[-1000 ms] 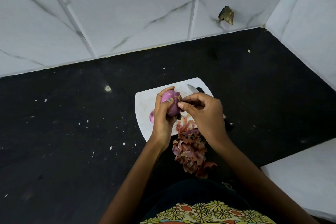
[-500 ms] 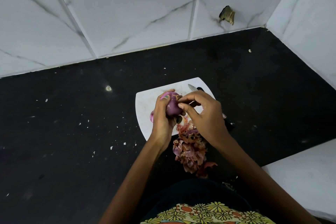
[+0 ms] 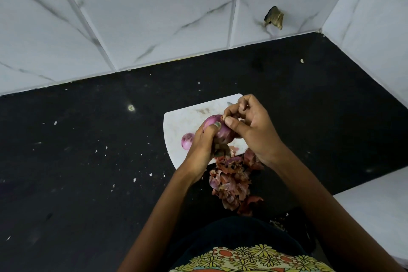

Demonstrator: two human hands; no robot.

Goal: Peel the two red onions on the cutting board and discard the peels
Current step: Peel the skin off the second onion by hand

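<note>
Here the left hand (image 3: 202,146) grips a red onion (image 3: 217,129) from below, fingers curled round it, holding it above the white cutting board (image 3: 183,121). The right hand (image 3: 251,128) meets the onion from the other side, its thumb and curled fingers pinching at the skin near the top. A second red onion (image 3: 187,140), smaller in view and pale purple, lies on the board just left of the left hand. A knife tip (image 3: 229,103) shows at the board's far edge, mostly hidden behind the right hand. A heap of onion peels (image 3: 231,183) lies on the black counter (image 3: 88,161), spilling off the board's near edge toward the person. White marble tiles (image 3: 154,17) back the counter.
</note>
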